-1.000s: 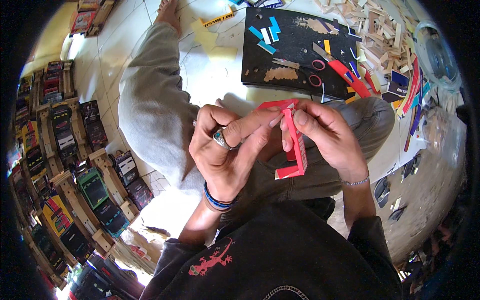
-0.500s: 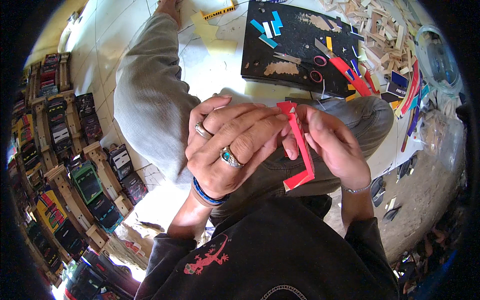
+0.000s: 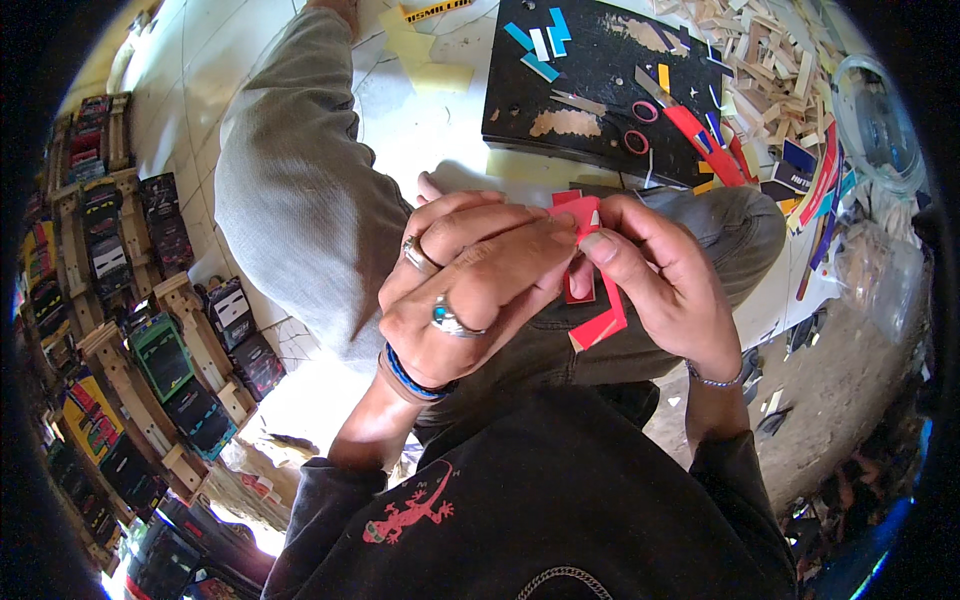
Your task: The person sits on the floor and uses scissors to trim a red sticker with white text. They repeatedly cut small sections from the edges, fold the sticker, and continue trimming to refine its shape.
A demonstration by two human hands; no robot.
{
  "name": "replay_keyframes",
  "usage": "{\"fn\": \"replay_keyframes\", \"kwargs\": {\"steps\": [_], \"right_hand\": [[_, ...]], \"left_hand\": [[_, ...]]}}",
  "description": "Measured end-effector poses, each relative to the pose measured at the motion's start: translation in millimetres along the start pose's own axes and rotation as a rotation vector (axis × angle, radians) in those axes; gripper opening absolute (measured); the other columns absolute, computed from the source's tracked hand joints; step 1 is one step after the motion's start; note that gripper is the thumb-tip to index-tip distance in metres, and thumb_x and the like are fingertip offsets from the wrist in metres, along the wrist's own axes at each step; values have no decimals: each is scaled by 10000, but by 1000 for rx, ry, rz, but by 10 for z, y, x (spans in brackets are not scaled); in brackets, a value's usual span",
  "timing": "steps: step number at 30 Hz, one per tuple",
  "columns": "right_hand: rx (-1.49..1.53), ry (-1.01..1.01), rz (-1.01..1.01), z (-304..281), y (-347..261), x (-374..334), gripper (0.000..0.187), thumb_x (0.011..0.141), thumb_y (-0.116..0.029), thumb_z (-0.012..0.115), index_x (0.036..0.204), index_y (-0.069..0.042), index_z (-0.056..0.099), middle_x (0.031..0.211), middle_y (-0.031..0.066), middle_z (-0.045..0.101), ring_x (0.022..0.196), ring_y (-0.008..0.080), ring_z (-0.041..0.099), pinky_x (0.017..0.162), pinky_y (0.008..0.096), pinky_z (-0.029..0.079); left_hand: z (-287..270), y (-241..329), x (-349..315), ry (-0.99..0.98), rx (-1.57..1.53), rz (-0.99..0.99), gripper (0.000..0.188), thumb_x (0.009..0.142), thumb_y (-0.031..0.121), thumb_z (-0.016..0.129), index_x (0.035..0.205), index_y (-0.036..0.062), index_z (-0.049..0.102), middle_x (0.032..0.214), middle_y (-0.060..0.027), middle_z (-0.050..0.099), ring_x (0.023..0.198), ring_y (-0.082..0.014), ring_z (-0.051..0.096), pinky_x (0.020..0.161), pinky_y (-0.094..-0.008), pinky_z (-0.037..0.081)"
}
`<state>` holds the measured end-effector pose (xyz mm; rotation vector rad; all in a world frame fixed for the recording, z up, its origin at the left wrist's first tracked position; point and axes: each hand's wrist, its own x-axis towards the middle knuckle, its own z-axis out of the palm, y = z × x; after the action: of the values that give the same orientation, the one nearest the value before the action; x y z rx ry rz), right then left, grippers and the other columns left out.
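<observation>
Over my lap, both hands hold a narrow red strip [image 3: 601, 329] that bends at an angle near its lower end. My left hand [image 3: 470, 275], with two rings and a blue bracelet, is closed, its fingertips pressing the strip's upper end. The thumb and fingers of my right hand [image 3: 668, 285] pinch the same strip from the right, just below its top. Another red part [image 3: 578, 282] shows behind my fingers; I cannot tell whether it belongs to the same strip. The left fingers and palm hide part of what is held.
Ahead lies a black board [image 3: 510, 110] with scissors [image 3: 635, 125], a red-handled cutter [image 3: 705, 143] and blue strips [image 3: 540, 67]. A heap of wood offcuts [image 3: 775, 75] is at the far right. Wooden racks [image 3: 120, 375] with dark printed pieces line the left. Yellow paper [image 3: 440, 78] lies on the tiles.
The red strip has turned in my hands, showing its broader face at the top. My right thumb has come in onto it, and another red part now shows behind.
</observation>
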<state>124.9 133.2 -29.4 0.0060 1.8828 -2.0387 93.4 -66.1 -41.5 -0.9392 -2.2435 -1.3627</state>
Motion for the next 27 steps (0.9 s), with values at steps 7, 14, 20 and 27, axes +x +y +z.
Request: {"fn": "replay_keyframes", "kwargs": {"steps": [7,14,20,27], "right_hand": [[11,-44,22,-18,2,-16,222,1041,-186,580,1127,18,603,925,43,656,814,85,628,736,244,500],[79,-112,57,-94,-46,-52,254,1039,-212,586,1163,10,570,987,45,652,941,88,624,856,263,496],[78,-71,56,-66,-79,-4,249,1030,-193,602,1158,19,583,983,51,663,928,91,648,821,258,513],[-34,3,121,-27,-47,28,216,1024,-139,595,1163,26,598,957,35,630,844,87,632,779,254,510]], "left_hand": [[108,-60,-85,124,-163,-39,425,700,27,878,1064,48,660,994,-91,742,936,-236,710,889,-398,555],[47,-92,-73,36,5,-6,451,688,32,884,1082,78,668,999,-70,729,928,-219,693,832,-371,544],[75,-93,-53,57,-36,-19,447,694,26,883,1084,80,670,999,-66,730,916,-215,693,809,-361,542],[51,-82,-47,-13,-7,-82,447,695,23,880,1080,73,659,972,-68,742,911,-221,701,815,-356,538]]}}
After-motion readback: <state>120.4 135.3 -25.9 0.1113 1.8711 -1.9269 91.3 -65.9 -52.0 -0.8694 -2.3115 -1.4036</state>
